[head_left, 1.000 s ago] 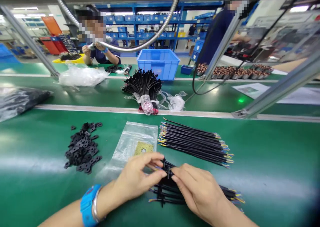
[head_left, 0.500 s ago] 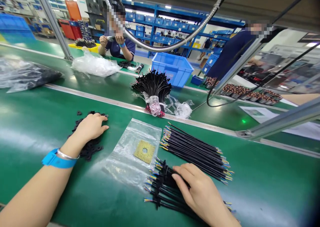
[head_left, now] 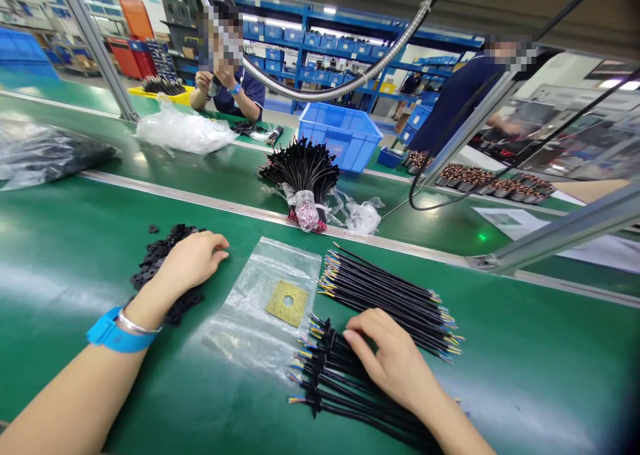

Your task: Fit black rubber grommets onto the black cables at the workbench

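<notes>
My left hand point(head_left: 197, 258) is just right of a pile of small black parts point(head_left: 157, 258), its fingers curled together; whatever they hold is hidden. My right hand point(head_left: 383, 348) rests over black cables with black pieces fitted near their left ends point(head_left: 320, 368), fingers bent, and what is under them cannot be made out. Behind it lies a row of plain black cables point(head_left: 380, 295) with coloured wire ends. Between the hands is a clear plastic bag point(head_left: 250, 295) with a yellow square point(head_left: 287, 303) that has a round hole.
A bundle of black cables point(head_left: 303, 175) stands behind the metal rail point(head_left: 225, 205), near a blue bin point(head_left: 340, 135). Clear bags lie at the back left. A metal post point(head_left: 565, 228) slants at the right. Two people are beyond the bench.
My left hand has shifted right, off the pile of black parts, and its fingers have drawn together. My right hand has moved slightly up, away from the cables. The whole view has shifted a little.
</notes>
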{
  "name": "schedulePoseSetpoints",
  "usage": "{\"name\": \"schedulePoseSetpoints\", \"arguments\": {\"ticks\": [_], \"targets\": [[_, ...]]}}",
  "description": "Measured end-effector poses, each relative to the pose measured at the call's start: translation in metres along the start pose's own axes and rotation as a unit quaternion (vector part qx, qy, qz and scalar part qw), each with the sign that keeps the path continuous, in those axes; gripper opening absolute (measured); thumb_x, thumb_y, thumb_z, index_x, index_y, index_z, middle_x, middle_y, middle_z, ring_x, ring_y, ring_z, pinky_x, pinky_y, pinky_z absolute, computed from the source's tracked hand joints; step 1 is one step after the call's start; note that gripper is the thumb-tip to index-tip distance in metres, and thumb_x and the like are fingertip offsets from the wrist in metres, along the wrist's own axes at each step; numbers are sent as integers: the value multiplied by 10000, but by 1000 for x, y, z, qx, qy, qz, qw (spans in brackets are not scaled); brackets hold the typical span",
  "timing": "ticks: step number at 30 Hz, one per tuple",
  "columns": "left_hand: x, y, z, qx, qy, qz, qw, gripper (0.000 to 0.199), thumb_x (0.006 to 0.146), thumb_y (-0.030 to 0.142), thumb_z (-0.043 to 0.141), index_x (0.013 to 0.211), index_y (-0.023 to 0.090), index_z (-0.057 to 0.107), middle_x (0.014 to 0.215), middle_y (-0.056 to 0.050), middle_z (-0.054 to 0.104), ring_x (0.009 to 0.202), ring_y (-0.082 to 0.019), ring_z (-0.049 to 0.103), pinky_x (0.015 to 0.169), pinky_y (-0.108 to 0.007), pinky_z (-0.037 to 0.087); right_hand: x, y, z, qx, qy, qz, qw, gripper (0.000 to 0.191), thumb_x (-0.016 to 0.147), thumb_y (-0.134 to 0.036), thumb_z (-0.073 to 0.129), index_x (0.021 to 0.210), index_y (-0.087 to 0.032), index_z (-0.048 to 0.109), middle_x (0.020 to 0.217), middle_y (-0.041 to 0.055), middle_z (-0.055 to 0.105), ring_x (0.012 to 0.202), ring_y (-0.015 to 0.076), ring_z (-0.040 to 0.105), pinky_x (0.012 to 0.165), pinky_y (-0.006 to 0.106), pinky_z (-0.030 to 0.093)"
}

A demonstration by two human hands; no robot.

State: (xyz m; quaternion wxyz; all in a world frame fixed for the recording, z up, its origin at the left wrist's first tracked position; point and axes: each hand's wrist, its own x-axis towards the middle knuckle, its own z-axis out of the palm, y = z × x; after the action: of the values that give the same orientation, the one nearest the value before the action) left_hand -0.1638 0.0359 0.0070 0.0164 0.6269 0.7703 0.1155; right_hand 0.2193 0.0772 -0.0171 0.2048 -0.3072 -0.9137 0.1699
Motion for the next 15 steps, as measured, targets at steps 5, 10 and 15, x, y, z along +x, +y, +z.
{"name": "schedulePoseSetpoints", "arguments": {"ticks": [5, 10, 15], "targets": [[-28, 77, 5, -223, 9, 103, 969, 226, 899, 332, 519, 952, 199, 694, 956, -47, 716, 894, -200, 637, 803, -316, 488, -1, -19, -2, 52, -47, -16, 997, 48, 936, -206, 495, 933, -198, 542, 848, 36, 575, 810, 183, 522, 709, 324, 435], [-58, 140, 24, -330, -77, 244, 909, 252, 853, 329, 635, 1067, 204, 680, 1013, -45, 730, 962, -211, 616, 863, -338, 473, -6, -17, 4, 35, -20, -59, 997, 84, 948, -137, 447, 955, -185, 516, 838, 45, 553, 767, 179, 484, 689, 323, 416], [-68, 154, 34, -371, -76, 220, 899, 93, 820, 224, 683, 907, 190, 694, 857, -17, 742, 810, -172, 639, 750, -286, 491, -12, -23, 7, 46, -12, -73, 996, 116, 948, -102, 428, 1014, -173, 492, 882, 60, 545, 803, 185, 480, 706, 325, 416]]}}
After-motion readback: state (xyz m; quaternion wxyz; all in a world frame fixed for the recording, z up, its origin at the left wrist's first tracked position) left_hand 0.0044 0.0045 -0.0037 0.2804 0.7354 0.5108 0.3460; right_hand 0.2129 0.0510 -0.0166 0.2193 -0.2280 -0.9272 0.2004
